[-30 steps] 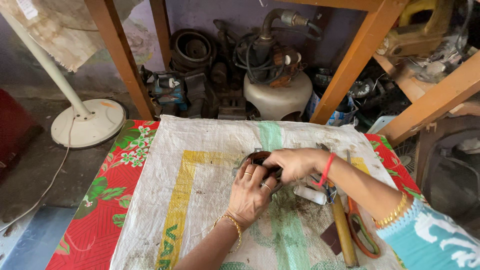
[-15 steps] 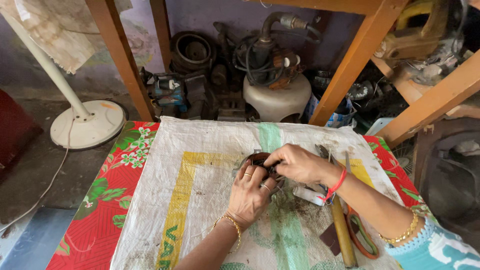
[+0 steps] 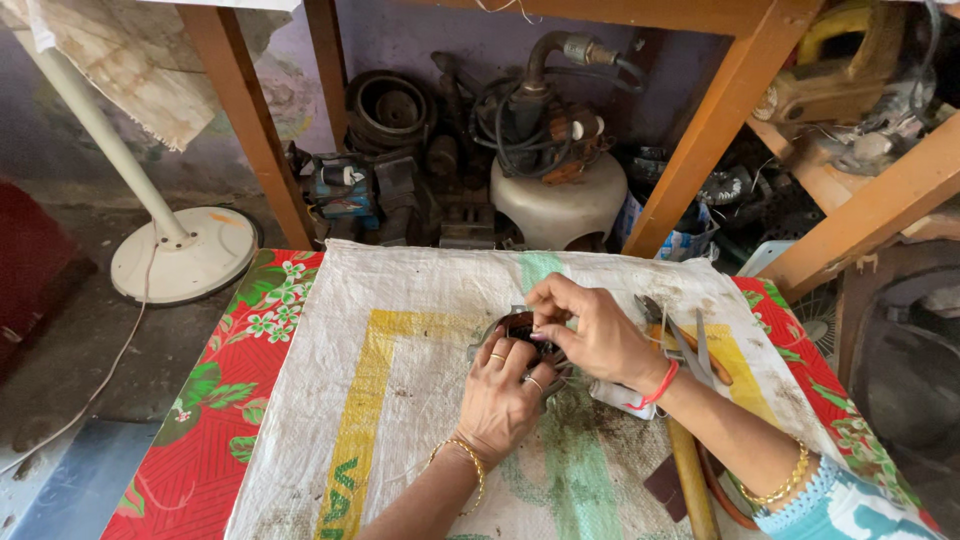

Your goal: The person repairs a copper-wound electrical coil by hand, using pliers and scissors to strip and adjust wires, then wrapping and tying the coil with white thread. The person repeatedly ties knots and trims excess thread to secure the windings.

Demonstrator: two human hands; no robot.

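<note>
A small dark motor part with wire windings (image 3: 517, 327) lies on a white woven sack (image 3: 400, 400) spread over a red floral cloth (image 3: 215, 400). My left hand (image 3: 507, 395), with rings and a gold bangle, presses on the part from the near side. My right hand (image 3: 590, 330), with a red thread at the wrist, pinches at its top with the fingertips. Most of the part is hidden under both hands.
Pliers (image 3: 690, 345) and a wooden-handled tool (image 3: 690, 480) lie right of my hands. Beyond the table stand wooden frame legs (image 3: 250, 130), a white fan base (image 3: 185, 260), a white pump with hoses (image 3: 555, 190) and dark motor parts (image 3: 385, 105).
My right hand has shifted from beside the part to its top, fingertips now pinching. My left hand stays pressed on it.
</note>
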